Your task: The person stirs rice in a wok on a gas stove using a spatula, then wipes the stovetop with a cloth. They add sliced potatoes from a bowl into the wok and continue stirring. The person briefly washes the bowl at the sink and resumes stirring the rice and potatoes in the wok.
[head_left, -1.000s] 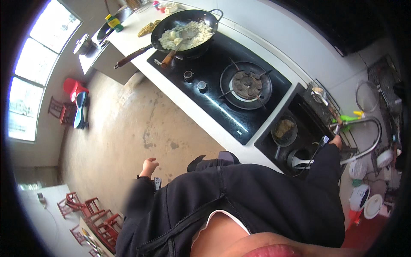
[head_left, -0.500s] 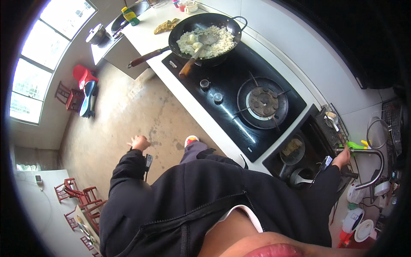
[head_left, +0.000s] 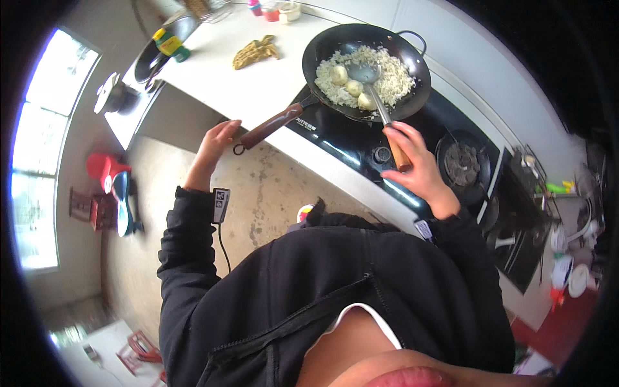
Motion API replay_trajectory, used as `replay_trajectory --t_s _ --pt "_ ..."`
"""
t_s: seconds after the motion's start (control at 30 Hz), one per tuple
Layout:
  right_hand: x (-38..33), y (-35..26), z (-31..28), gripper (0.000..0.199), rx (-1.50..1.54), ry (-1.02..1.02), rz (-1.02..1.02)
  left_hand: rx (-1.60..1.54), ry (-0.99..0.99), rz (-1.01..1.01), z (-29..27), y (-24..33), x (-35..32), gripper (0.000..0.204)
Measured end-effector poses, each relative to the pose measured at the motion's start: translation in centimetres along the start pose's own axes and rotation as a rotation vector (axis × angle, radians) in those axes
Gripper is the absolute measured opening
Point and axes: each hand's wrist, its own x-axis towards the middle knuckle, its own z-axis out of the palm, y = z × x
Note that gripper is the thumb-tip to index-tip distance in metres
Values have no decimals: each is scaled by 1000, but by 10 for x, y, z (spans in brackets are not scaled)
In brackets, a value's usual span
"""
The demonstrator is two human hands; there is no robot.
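A black wok [head_left: 412, 61] full of white rice and three pale round lumps sits on the black glass hob [head_left: 351, 138]. A metal ladle [head_left: 367, 74] rests in the rice, its wooden handle gripped by my right hand [head_left: 416, 164]. My left hand [head_left: 216, 142] is at the end of the wok's long brown wooden handle [head_left: 274, 124], fingers curled just beside its tip; whether it grips the handle is unclear.
The white counter [head_left: 258, 84] holds a yellow cloth [head_left: 256, 50], a bottle [head_left: 169, 44] and small jars at the back. A second burner [head_left: 461, 161] lies right of the wok, with a sink and dishes [head_left: 574, 258] further right. Red stools [head_left: 103, 187] stand on the floor.
The view swung left toward the wok. My right hand left the sink area and took the ladle handle; my left hand rose from my side to the wok handle's end.
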Motion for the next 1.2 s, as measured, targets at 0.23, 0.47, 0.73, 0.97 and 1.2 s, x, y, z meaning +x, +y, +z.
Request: replay_trajectory --t_s 0.23,0.47,0.73,0.97,1.2 --pt "95 8 -16 17 572 467 301 297 -498 99 37 45 38 43" --pt "180 -52 -165 21 417 222 632 271 -693 -70 45 62 51 40" --pt "186 -50 -138 20 115 223 605 263 -746 -53 51 64 52 41" --pt "108 -22 -21 9 383 528 239 238 -833 -9 55 55 61 41" --pt "138 -86 -32 6 -173 -69 -38 46 -857 -10 51 42 71 45"
